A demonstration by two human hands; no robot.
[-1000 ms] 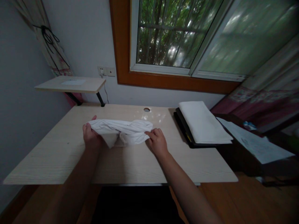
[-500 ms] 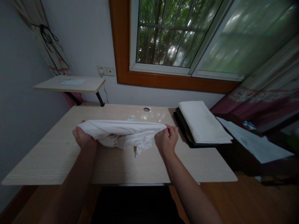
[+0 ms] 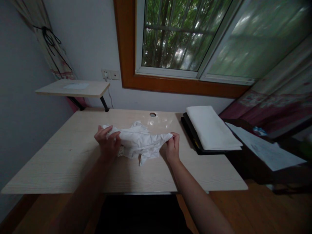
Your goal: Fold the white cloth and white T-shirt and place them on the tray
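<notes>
Head view: cloth (image 3: pixel 140 141), crumpled, lies between the near and far edges of the surface (image 3: pixel 56 165). Right hand (image 3: pixel 173 148) pinches its right end; left hand (image 3: pixel 108 141) curls over the left, grip unclear. Uneven pull could set creases.

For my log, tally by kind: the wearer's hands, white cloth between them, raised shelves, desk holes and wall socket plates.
Left hand and right hand: 2
White cloth between the hands: 1
Raised shelf: 1
Desk hole: 1
Socket plates: 2
Total: 7
</notes>
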